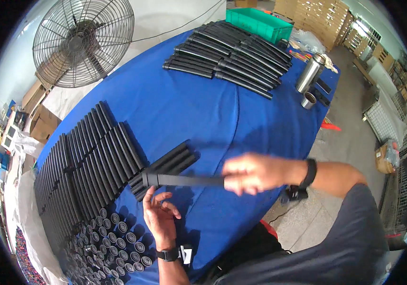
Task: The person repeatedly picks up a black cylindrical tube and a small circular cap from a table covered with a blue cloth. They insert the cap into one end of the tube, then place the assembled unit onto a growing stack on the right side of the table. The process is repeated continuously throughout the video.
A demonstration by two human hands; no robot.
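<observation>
Gripping the right-hand end of a long black tube (189,181), the right hand (255,175) is blurred, its fingers closed around it. The tube lies roughly level across the view above the blue-covered bench (203,111), its wider collared end pointing left. Just below that collar is the left hand (160,218), partly open with its fingers loosely curled; one fingertip reaches up to the collar, though I cannot tell whether it touches. Behind the held tube sits a small stack of black tubes (177,159), slanting up to the right. To the left, long rows of black tubes (87,159) lie side by side, and nearer the person stands a cluster of round-topped black pieces (113,237). At the far side of the bench is a large pile of tubes (232,56), with a green crate (255,24) behind it and a steel flask (310,75) and a small steel cup (308,100) to its right
</observation>
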